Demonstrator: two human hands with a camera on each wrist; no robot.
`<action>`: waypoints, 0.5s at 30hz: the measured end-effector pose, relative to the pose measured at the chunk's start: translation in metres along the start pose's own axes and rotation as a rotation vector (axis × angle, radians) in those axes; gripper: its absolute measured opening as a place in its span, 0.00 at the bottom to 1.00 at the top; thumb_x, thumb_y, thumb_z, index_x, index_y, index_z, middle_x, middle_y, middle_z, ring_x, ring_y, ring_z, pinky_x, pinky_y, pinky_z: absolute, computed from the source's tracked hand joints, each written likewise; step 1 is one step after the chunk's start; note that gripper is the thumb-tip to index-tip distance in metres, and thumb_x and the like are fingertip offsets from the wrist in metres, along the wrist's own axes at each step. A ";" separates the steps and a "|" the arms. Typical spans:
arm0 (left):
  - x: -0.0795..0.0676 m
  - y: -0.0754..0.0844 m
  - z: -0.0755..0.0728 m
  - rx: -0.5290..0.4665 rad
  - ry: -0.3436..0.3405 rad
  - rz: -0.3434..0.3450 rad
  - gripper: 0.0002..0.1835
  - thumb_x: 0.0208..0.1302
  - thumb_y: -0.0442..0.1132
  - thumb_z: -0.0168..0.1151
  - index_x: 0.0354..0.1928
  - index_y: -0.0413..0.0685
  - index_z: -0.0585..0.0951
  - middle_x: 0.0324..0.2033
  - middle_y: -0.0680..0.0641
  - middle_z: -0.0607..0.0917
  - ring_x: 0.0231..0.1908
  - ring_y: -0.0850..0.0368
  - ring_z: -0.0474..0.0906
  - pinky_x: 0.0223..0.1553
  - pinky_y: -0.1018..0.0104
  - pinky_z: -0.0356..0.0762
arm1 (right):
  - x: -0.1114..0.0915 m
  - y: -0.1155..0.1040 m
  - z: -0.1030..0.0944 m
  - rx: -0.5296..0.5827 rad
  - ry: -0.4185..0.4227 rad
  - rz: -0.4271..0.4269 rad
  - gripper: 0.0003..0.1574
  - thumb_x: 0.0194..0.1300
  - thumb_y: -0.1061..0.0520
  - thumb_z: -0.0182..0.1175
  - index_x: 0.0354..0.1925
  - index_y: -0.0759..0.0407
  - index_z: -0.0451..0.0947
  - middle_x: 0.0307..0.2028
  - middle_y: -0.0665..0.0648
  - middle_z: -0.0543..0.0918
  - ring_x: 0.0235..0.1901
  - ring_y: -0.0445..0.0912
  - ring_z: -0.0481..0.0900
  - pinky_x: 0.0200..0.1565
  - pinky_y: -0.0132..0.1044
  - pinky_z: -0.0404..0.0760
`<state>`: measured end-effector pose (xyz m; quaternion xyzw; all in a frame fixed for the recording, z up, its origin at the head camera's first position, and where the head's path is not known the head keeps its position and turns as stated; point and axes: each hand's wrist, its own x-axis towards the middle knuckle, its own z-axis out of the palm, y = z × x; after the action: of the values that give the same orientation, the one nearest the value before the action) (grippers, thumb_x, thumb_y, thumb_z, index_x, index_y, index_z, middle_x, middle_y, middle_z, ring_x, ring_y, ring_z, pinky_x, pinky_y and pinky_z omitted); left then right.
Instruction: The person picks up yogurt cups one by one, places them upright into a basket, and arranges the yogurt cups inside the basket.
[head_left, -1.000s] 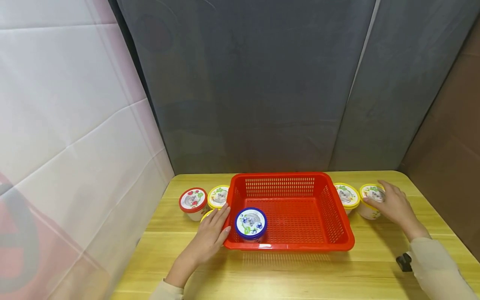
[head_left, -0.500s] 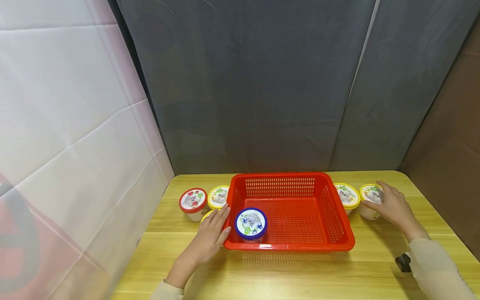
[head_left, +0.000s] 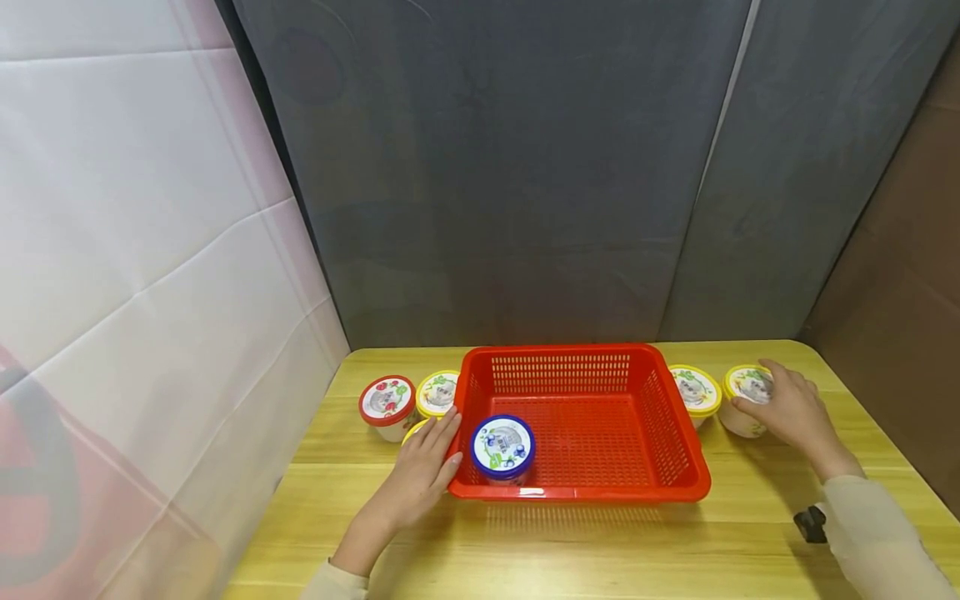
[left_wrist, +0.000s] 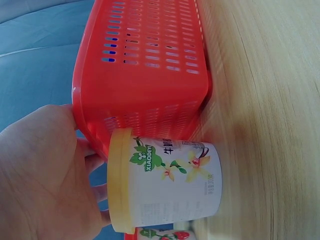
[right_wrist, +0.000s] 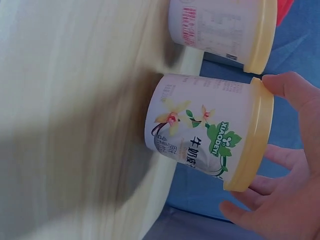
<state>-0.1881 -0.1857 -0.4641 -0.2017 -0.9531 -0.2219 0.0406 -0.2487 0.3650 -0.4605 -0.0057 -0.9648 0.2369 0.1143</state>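
Right hand (head_left: 797, 417) grasping a yellow-lidded XIAODEYI tub (right_wrist: 210, 130) by its lid, right of the red basket (head_left: 615, 493).
Only the right wrist view shows this tub's flower-printed side; only the head view shows the blue lid (head_left: 503, 444) inside the basket, whose left rim the straight-fingered left hand (head_left: 420, 472) touches.

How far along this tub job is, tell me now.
Done, apparently: a blue-lidded blueberry tub sits in the red basket. In hand: the right grip holds a yellow-lidded Xiaodeyi tub outside it. Likely remaining: that tub, three other yellow-lidded tubs and a red-lidded strawberry tub, all outside.
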 end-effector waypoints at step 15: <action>0.000 -0.001 0.000 -0.007 -0.001 -0.006 0.32 0.75 0.46 0.50 0.77 0.48 0.58 0.78 0.48 0.58 0.76 0.36 0.53 0.74 0.35 0.51 | 0.009 -0.019 -0.032 -0.009 0.044 -0.042 0.54 0.59 0.45 0.67 0.69 0.75 0.56 0.60 0.86 0.64 0.57 0.79 0.61 0.54 0.72 0.61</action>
<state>-0.1884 -0.1861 -0.4647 -0.1990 -0.9530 -0.2252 0.0387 -0.2496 0.3634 -0.4229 0.0089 -0.9630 0.2300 0.1402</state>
